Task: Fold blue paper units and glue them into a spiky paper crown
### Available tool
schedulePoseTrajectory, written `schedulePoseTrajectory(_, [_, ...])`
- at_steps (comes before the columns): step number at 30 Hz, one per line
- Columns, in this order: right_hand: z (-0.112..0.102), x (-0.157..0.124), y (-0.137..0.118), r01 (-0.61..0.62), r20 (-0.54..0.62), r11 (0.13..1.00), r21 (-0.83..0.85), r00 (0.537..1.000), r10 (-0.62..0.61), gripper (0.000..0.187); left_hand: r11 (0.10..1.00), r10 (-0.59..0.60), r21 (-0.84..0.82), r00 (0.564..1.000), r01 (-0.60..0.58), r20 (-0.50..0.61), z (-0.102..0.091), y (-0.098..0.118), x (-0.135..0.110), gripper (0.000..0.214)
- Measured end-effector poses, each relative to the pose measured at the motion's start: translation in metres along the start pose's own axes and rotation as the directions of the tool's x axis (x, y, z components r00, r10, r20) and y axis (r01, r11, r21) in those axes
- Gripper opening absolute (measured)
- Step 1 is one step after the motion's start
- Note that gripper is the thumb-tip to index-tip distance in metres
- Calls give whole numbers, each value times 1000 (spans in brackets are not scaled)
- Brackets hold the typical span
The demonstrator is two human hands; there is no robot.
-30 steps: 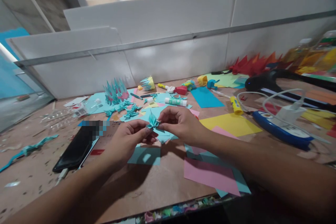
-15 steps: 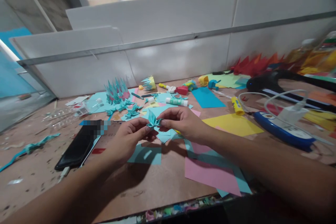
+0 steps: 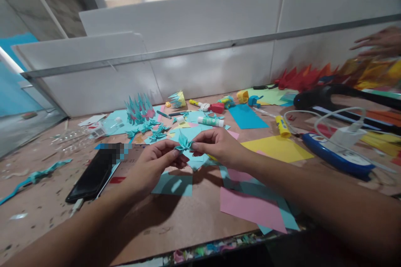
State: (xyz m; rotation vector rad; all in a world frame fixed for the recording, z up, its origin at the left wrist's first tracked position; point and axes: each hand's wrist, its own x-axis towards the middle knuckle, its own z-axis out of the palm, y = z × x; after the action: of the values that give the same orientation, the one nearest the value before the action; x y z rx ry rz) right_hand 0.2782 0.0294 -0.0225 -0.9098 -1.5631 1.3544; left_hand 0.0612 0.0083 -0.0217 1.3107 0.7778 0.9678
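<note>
Head view: left hand [image 3: 150,169] and right hand [image 3: 219,146] share a teal origami piece [image 3: 183,146].
Fingertips of both hands are clamped on the teal origami piece, held up just right of the black phone [image 3: 94,175]. Farther right of the black phone lies a glue stick [image 3: 210,121]; its label is too small to read.

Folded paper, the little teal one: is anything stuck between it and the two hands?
No, nothing that shows. The left hand and the right hand both pinch the folded paper directly with their fingertips, one from each side, and hold it up above the table.
</note>
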Motion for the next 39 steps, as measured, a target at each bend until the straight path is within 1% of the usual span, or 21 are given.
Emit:
schedulePoseTrajectory(3, [-1,0,3,12,20,999,-47,1000,-11,16,999,-3,49,1000,5,-27,0,1,0,16])
schedulePoseTrajectory(5, [-1,-1,4,44,31,996,-82,999,-42,16,998,-13,60,999,16,-48,2,2,-1,18])
schedulePoseTrajectory(7, [-1,-3,3,94,16,982,-163,996,-92,15,998,-37,46,998,39,-53,5,4,-2,27])
schedulePoseTrajectory(10, [0,-5,-2,152,-43,940,-306,984,-173,13,998,-57,33,997,58,-51,8,5,-3,40])
schedulePoseTrajectory(12, [1,-6,-6,169,-62,922,-349,977,-203,13,998,-35,55,998,38,-58,9,5,-4,39])
schedulePoseTrajectory(14, [2,-7,-8,167,-62,919,-356,978,-201,12,995,0,100,998,7,-64,9,4,-4,36])
schedulePoseTrajectory(17, [3,-8,-9,154,-37,922,-355,983,-179,11,984,80,166,990,-60,-113,8,3,-4,41])
schedulePoseTrajectory(18, [4,-8,-9,158,-22,921,-357,984,-177,10,980,102,183,989,-80,-111,9,3,-4,41])
schedulePoseTrajectory(19, [5,-9,-9,170,-4,916,-363,983,-184,10,976,114,194,989,-94,-92,9,3,-4,39])
schedulePoseTrajectory(21, [5,-11,-8,219,30,893,-393,974,-225,9,976,104,194,994,-96,-31,9,4,-4,28])
schedulePoseTrajectory(23, [3,-14,-8,310,70,839,-448,947,-313,14,985,85,155,996,-80,-25,8,3,-4,19])
schedulePoseTrajectory(24, [2,-14,-8,374,102,795,-479,922,-372,20,990,70,123,997,-65,-40,7,3,-4,18])
schedulePoseTrajectory(26, [-1,-15,-9,505,187,684,-527,854,-486,34,998,27,54,998,-23,-61,5,1,-3,19])
schedulePoseTrajectory(27, [-3,-15,-9,560,231,628,-541,816,-529,37,1000,1,22,998,0,-57,4,1,-3,20])
schedulePoseTrajectory(29, [-5,-13,-9,630,295,545,-554,760,-579,30,999,-44,-29,998,43,-38,3,0,-4,23])
schedulePoseTrajectory(30, [-6,-12,-9,648,312,523,-553,744,-591,24,997,-57,-45,998,56,-29,4,0,-4,24])
schedulePoseTrajectory(33, [-8,-10,-10,681,328,501,-534,713,-620,12,996,-77,-57,997,75,-28,7,3,-5,27])
schedulePoseTrajectory(36, [-7,-10,-11,699,311,497,-514,692,-651,11,995,-88,-49,995,86,-40,10,7,-6,35])
schedulePoseTrajectory(38, [-6,-12,-12,704,292,519,-485,690,-663,12,994,-106,-39,994,105,-32,10,8,-6,37])
schedulePoseTrajectory(39, [-5,-12,-13,700,274,544,-463,696,-663,11,993,-115,-33,993,115,-22,10,8,-7,36])
